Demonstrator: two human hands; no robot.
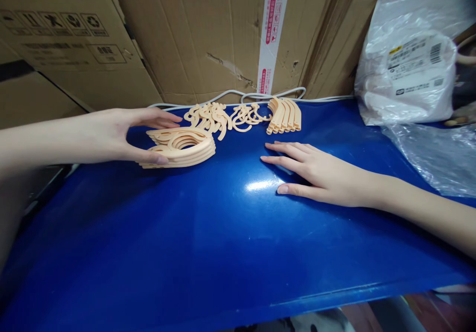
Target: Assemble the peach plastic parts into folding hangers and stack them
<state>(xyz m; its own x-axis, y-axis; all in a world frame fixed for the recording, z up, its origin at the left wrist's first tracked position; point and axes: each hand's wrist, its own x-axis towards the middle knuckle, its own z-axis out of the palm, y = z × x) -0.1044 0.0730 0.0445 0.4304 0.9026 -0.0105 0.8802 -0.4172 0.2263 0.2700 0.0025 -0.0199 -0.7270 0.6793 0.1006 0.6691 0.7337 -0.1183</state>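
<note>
A stack of peach-coloured curved plastic pieces [184, 146] lies on the blue glossy table [223, 233] at the left. My left hand [122, 134] grips that stack, thumb at its near edge and fingers over its far side. My right hand [316, 173] lies flat on the table, fingers stretched out toward the left, holding nothing. Behind the stack lie a heap of small hooked peach pieces [213, 116], some ring-shaped peach pieces [247, 116] and a row of several curved peach strips [285, 115].
Cardboard boxes [208, 34] stand along the back edge, one with a red-and-white tape strip [272, 29]. A white cable [238, 94] runs along the back. A crinkled plastic bag with a barcode label [412, 59] sits at the right.
</note>
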